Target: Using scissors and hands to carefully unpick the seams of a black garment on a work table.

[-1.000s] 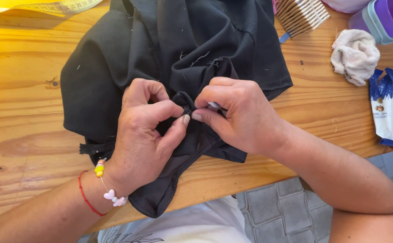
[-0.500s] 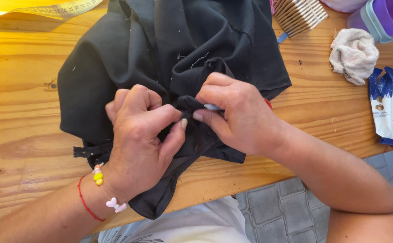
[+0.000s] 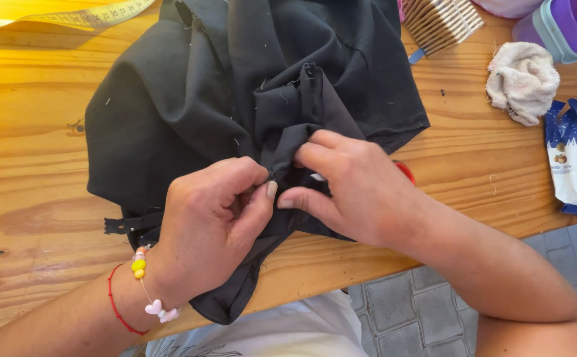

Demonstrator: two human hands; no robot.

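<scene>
With the left hand (image 3: 212, 221) pinching the black fabric (image 3: 189, 99) fold and the right hand (image 3: 351, 188) gripping it alongside, keep the seam taut between both pinches.

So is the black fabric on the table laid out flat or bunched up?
Bunched up. The black fabric lies in heavy folds on the wooden table, and the left hand and right hand pinch a gathered ridge.
</scene>
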